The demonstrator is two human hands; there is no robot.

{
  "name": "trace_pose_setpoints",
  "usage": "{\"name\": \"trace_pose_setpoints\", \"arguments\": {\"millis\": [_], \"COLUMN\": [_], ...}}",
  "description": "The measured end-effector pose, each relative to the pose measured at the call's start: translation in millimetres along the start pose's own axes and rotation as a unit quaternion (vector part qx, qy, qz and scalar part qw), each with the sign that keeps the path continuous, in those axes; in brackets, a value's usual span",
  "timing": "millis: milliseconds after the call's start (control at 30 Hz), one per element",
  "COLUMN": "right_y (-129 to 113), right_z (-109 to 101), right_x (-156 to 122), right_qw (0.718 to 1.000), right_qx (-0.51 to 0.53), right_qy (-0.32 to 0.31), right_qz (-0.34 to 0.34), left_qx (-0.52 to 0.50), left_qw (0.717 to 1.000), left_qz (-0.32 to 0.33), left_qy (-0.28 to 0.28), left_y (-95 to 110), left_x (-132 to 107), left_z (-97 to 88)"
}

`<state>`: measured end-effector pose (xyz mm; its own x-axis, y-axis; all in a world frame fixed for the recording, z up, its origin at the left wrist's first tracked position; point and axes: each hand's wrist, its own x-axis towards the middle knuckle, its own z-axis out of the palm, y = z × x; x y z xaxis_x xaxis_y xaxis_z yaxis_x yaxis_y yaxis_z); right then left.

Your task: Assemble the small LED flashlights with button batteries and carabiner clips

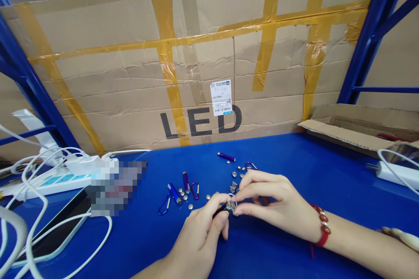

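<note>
My left hand [203,232] is closed around a small black flashlight [220,210], mostly hidden by the fingers. At its silvery end, my right hand [278,198] pinches a small metal end piece [232,206]; its exact shape is too small to tell. Beyond the fingertips lie several button cells [234,174], some stacked. A blue flashlight [174,194] with a blue carabiner [164,204] rests to the left, beside a purple flashlight [186,182] with a dark purple carabiner [195,190]. Farther back is a slim purple tube [226,157].
A large cardboard panel [131,96] marked LED stands behind the blue table [278,152]. At left are a white power strip [59,183], tangled white cables [39,200] and a phone [59,226]. An open cardboard box [343,135] and another white strip [396,173] are at right.
</note>
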<state>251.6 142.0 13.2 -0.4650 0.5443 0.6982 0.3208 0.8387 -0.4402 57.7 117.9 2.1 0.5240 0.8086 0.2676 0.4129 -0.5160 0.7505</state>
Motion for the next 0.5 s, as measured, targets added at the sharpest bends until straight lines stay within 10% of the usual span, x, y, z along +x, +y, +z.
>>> {"name": "trace_pose_setpoints", "arguments": {"millis": [300,500], "right_y": [0.1,-3.9], "right_z": [1.2,3.0], "right_x": [2.9,6.5], "right_qw": [0.999,0.984], "right_qx": [0.038,0.109], "right_qy": [0.012,-0.011], "right_qz": [0.009,0.139], "left_qx": [0.001,0.026], "left_qw": [1.000,0.999], "left_qz": [0.001,0.010], "left_qy": [-0.018,-0.022], "left_y": [-2.4,-1.0], "left_x": [-0.5,-1.7], "left_z": [-0.8,-0.9]}}
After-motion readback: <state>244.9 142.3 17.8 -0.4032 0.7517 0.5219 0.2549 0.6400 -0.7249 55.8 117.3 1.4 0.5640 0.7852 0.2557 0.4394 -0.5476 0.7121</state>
